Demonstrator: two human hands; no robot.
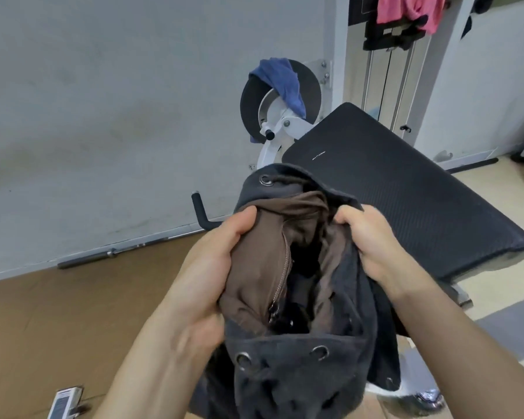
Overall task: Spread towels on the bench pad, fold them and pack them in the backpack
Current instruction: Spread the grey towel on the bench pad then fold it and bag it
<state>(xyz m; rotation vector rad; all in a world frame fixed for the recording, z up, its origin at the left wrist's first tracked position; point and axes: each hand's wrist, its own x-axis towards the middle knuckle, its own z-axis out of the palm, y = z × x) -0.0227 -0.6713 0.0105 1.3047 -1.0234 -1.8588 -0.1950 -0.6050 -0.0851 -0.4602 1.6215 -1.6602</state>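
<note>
A dark grey backpack (288, 376) with metal eyelets and a brown lining hangs in front of me, its mouth pulled wide. My left hand (206, 267) grips the left rim and lining. My right hand (372, 246) grips the right rim. Inside I see only dark shapes that I cannot identify. Behind the bag lies the black bench pad (406, 189), bare on top. A blue towel (282, 83) hangs over the machine's wheel behind the pad. A pink towel (409, 10) hangs on the frame at the top right.
A white gym machine frame (339, 71) stands against the grey wall. A barbell bar (133, 247) lies along the wall base on the brown floor. A small white box (64, 402) sits at the bottom left. A shoe (427, 399) shows at the bottom right.
</note>
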